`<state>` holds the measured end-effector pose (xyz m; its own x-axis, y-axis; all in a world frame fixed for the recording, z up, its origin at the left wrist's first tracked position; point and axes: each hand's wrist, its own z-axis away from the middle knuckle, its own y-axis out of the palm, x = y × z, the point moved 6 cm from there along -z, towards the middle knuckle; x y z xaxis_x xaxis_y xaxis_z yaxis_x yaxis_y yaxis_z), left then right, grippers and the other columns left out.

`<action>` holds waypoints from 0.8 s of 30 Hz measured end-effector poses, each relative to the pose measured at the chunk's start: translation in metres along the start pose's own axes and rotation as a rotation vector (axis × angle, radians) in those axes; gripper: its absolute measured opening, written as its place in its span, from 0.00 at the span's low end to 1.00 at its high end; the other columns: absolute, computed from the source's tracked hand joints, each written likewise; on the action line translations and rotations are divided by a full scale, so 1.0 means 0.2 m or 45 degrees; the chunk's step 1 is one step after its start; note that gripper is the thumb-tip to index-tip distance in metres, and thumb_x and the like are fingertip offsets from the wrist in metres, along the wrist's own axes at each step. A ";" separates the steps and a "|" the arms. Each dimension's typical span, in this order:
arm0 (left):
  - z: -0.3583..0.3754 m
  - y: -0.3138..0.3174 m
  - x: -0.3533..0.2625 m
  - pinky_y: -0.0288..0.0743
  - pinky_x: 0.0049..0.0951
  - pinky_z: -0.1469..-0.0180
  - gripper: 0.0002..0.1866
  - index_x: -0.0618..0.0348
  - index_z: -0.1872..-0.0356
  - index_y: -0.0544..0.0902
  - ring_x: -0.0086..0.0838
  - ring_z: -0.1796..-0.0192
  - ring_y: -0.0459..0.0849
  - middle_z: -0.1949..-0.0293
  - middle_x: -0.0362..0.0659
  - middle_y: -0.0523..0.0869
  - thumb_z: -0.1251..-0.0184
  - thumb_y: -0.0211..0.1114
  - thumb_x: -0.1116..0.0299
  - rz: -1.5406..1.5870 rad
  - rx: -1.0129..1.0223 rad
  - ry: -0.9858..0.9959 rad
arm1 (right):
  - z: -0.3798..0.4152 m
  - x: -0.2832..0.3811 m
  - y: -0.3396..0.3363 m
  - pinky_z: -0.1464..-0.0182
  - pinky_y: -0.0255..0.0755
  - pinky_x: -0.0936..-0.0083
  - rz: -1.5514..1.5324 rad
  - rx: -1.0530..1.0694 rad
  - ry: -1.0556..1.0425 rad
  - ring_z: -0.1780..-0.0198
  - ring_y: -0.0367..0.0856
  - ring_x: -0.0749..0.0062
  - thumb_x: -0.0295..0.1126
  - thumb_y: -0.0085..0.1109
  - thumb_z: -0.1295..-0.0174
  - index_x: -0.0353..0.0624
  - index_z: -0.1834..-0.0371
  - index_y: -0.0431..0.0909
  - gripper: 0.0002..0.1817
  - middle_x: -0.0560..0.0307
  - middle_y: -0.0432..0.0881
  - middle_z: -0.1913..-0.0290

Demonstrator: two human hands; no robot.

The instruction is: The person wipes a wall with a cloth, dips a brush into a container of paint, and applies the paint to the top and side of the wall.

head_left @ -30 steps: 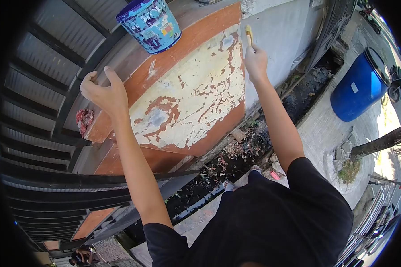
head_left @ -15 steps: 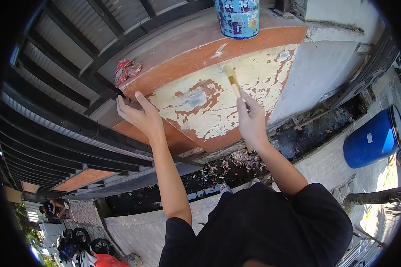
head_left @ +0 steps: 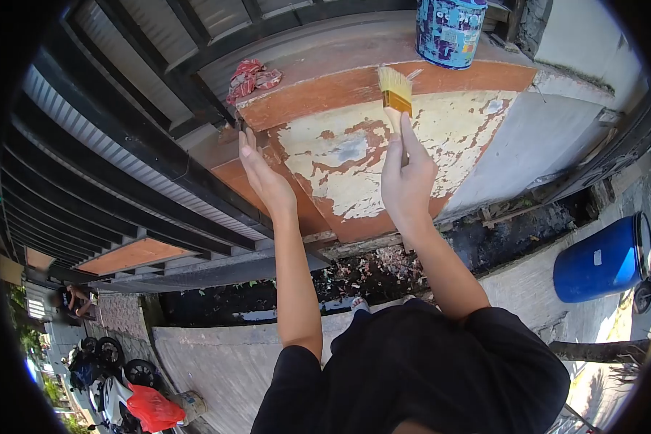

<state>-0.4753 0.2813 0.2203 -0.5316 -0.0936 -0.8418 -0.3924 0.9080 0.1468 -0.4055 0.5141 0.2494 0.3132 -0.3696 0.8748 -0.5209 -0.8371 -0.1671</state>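
In my right hand (head_left: pixel 410 177) is a flat paintbrush (head_left: pixel 396 100) with pale bristles, gripped by its handle. Its bristles point up and overlap the orange ledge edge (head_left: pixel 340 88). Behind the brush is a wall panel (head_left: pixel 340 184) with peeling cream paint and grey and orange patches. My left hand (head_left: pixel 267 181) is raised near the left corner of the ledge, its fingers stretched out and nothing in it. Above that hand lies a crumpled red-and-white rag (head_left: pixel 252 78). A paint-smeared blue bucket (head_left: pixel 450 36) stands on the ledge at the upper right.
A black metal fence (head_left: pixel 123 152) runs along the left. Below the wall is a dark drain ditch (head_left: pixel 260 296) with paint flakes and debris. To the right lies a blue barrel (head_left: pixel 597 260). Motorbikes (head_left: pixel 108 376) and a seated person (head_left: pixel 76 300) are at the lower left.
The brush has come off the cream panel and up toward the ledge edge, bristles now upward. My left hand has dropped slightly from the ledge corner. The view has shifted left.
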 end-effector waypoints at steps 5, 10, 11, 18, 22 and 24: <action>0.11 0.02 0.14 0.49 0.47 0.12 0.46 0.74 0.17 0.57 0.47 0.13 0.57 0.15 0.61 0.59 0.11 0.32 0.36 0.587 -0.045 -0.308 | 0.19 -0.03 0.43 0.64 0.77 0.55 0.215 0.463 -0.516 0.69 0.83 0.46 0.23 0.57 0.26 0.30 0.26 0.75 0.26 0.39 0.82 0.68; 0.20 -0.04 0.24 0.49 0.46 0.12 0.48 0.73 0.18 0.59 0.47 0.13 0.57 0.16 0.60 0.61 0.13 0.33 0.33 0.916 -0.077 -0.463 | 0.15 0.09 0.42 0.65 0.78 0.53 0.278 0.169 -0.481 0.69 0.82 0.46 0.25 0.60 0.27 0.34 0.22 0.72 0.29 0.40 0.81 0.69; 0.22 -0.04 0.26 0.49 0.46 0.12 0.48 0.73 0.18 0.59 0.46 0.13 0.56 0.16 0.59 0.61 0.13 0.34 0.32 0.950 -0.066 -0.490 | 0.17 0.02 0.48 0.65 0.78 0.54 0.430 0.261 -0.476 0.68 0.83 0.46 0.25 0.60 0.27 0.34 0.23 0.73 0.29 0.39 0.82 0.67; 0.28 -0.11 0.39 0.49 0.45 0.12 0.50 0.74 0.17 0.57 0.45 0.12 0.54 0.15 0.57 0.59 0.15 0.39 0.31 1.034 -0.070 -0.555 | 0.16 -0.14 0.26 0.74 0.68 0.77 -0.229 0.502 0.047 0.77 0.72 0.81 0.30 0.54 0.18 0.37 0.25 0.76 0.22 0.61 0.76 0.73; 0.27 -0.08 0.37 0.48 0.45 0.11 0.50 0.75 0.17 0.56 0.45 0.12 0.54 0.15 0.58 0.59 0.15 0.41 0.31 1.252 -0.025 -0.617 | -0.04 -0.44 -0.15 0.78 0.54 0.88 -0.639 -0.013 0.390 0.78 0.57 0.93 0.33 0.49 0.15 0.39 0.20 0.70 0.24 0.75 0.65 0.74; 0.25 -0.04 0.35 0.49 0.45 0.11 0.50 0.76 0.17 0.54 0.47 0.12 0.53 0.15 0.60 0.57 0.16 0.46 0.33 1.417 0.032 -0.620 | -0.09 -0.52 -0.30 0.78 0.53 0.88 -0.719 -0.142 0.447 0.78 0.57 0.93 0.33 0.49 0.14 0.39 0.19 0.69 0.24 0.75 0.63 0.74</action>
<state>-0.4713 0.2885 0.1337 -0.2292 0.9005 -0.3695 0.1166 0.4022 0.9081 -0.4213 0.6105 0.1776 0.2946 0.2819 0.9131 -0.4378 -0.8095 0.3912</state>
